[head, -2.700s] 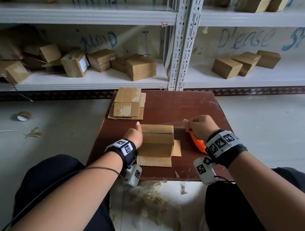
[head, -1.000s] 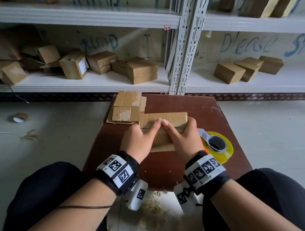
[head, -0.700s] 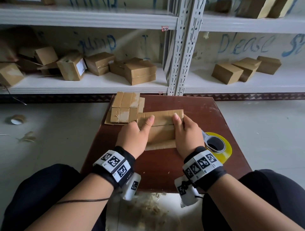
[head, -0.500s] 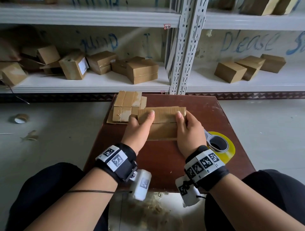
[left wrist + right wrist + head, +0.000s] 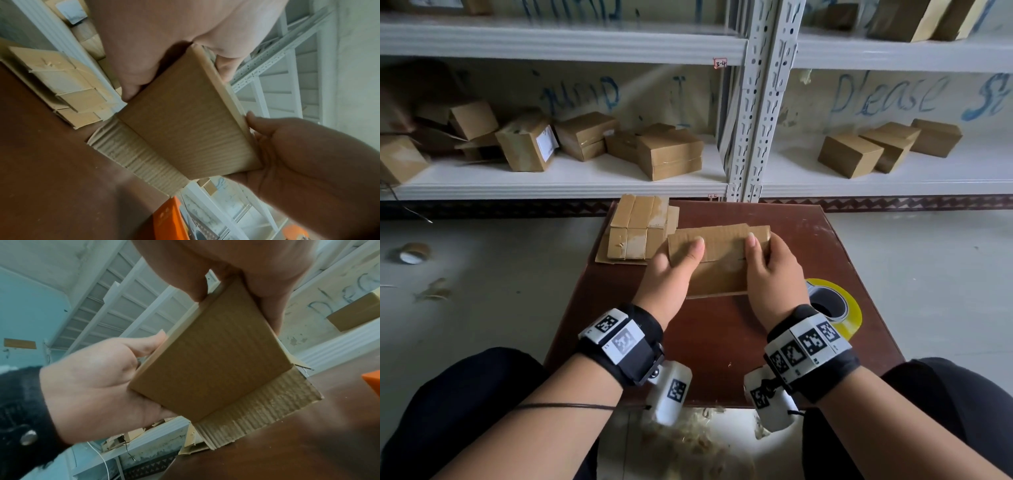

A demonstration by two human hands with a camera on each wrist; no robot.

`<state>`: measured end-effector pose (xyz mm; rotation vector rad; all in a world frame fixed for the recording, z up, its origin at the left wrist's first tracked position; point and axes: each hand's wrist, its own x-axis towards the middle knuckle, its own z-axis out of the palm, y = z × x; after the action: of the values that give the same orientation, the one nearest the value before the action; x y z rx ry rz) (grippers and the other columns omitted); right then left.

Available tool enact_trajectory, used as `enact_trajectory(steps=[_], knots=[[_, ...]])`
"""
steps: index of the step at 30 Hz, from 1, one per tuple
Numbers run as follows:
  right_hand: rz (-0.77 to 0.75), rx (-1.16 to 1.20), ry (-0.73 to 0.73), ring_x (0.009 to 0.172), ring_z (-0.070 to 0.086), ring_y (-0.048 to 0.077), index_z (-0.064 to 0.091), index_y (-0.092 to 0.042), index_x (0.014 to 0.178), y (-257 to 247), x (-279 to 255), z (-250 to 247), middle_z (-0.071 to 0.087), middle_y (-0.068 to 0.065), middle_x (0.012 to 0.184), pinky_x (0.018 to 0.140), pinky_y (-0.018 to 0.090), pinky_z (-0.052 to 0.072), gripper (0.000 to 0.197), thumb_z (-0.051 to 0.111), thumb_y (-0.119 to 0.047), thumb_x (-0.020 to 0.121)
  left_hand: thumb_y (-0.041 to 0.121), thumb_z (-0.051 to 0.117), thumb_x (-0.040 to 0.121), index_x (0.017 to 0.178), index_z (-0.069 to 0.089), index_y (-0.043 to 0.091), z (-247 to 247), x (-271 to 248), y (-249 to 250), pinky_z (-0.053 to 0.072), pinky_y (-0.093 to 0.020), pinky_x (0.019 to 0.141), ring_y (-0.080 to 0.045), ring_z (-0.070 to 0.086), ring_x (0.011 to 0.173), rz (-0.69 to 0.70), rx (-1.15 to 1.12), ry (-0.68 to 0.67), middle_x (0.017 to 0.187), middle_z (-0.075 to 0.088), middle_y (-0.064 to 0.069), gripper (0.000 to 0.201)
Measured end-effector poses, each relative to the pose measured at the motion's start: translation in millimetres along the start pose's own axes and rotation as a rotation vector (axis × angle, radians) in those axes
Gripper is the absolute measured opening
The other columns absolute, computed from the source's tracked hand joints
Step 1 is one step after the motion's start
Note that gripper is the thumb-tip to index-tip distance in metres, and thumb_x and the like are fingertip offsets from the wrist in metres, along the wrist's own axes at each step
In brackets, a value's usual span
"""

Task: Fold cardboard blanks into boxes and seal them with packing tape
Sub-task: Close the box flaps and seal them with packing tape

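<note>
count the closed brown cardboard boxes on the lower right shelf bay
3, in a row: nearest brown cardboard box on the left, a second behind it, a third farthest right. The frame edge may hide more.

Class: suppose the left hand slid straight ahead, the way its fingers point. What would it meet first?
Probably the stack of flat cardboard blanks just beyond the box the left hand grips; depth is uncertain.

I see my left hand (image 5: 667,284) and right hand (image 5: 774,277) gripping a half-folded cardboard box (image 5: 719,260) above the brown tabletop (image 5: 722,342), thumbs on top. Flat blanks (image 5: 635,233) lie just beyond-left; a yellow tape roll (image 5: 849,308) sits right.
</note>
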<state>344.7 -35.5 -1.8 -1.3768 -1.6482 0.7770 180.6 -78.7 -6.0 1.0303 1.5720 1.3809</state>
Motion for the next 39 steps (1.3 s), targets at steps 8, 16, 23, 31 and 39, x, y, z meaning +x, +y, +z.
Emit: enact_trajectory(steps=[8, 16, 23, 31, 39], knots=[[0.018, 0.044, -0.041, 0.083, 0.060, -0.002, 0.052, -0.017, 0.119, -5.4, -12.3, 6.7, 0.063, -0.015, 0.099, 0.059, 0.005, 0.043, 0.065, 0.072, -0.067, 0.084, 0.064, 0.067, 0.089, 0.091, 0.066, 0.024, -4.9, -14.1, 10.3, 0.050, -0.026, 0.070, -0.005, 0.067, 0.080, 0.081, 0.145, 0.123, 0.081, 0.070, 0.010, 0.041], [-0.016, 0.055, 0.001, 0.072, 0.054, -0.001, 0.054, -0.030, 0.090, 5.2, -3.2, 9.6, 0.061, -0.015, 0.080, 0.065, 0.016, 0.038, 0.026, 0.044, -0.043, 0.111, 0.064, 0.067, 0.089, 0.065, 0.048, 0.023, -10.0, -13.2, 9.6, 0.037, -0.027, 0.055, -0.010, 0.053, 0.060, 0.153, 0.293, 0.208, 0.061, 0.053, 0.010, 0.051], [0.029, 0.011, -0.024, 0.123, 0.065, 0.018, 0.055, -0.024, 0.147, 13.6, -5.4, 19.4, 0.072, -0.001, 0.131, 0.105, 0.041, 0.052, 0.083, 0.031, -0.080, 0.091, 0.066, 0.058, 0.094, 0.100, 0.056, 0.039, -5.6, -5.5, -6.2, 0.040, -0.028, 0.094, 0.001, 0.058, 0.102, -0.108, 0.045, 0.041, 0.103, 0.060, 0.025, 0.028], [-0.014, -0.046, -0.086, 0.114, 0.065, 0.019, 0.046, -0.021, 0.153, 2.7, -15.5, 9.1, 0.071, -0.002, 0.125, 0.082, 0.022, 0.041, 0.052, 0.048, -0.046, 0.108, 0.079, 0.075, 0.067, 0.113, 0.074, 0.020, 0.6, -10.8, -28.0, 0.053, -0.046, 0.104, -0.019, 0.073, 0.109, -0.186, -0.180, 0.138, 0.110, 0.079, 0.002, 0.075], [-0.179, 0.040, -0.126, 0.120, 0.048, -0.012, 0.046, -0.020, 0.156, -2.2, -12.9, 2.3, 0.058, -0.014, 0.138, 0.094, -0.003, 0.034, 0.051, 0.058, -0.027, 0.107, 0.076, 0.060, 0.088, 0.128, 0.073, 0.008, -16.5, -5.2, -3.9, 0.047, -0.054, 0.111, -0.037, 0.068, 0.121, -0.532, -0.710, -0.096, 0.126, 0.071, -0.022, 0.080]])
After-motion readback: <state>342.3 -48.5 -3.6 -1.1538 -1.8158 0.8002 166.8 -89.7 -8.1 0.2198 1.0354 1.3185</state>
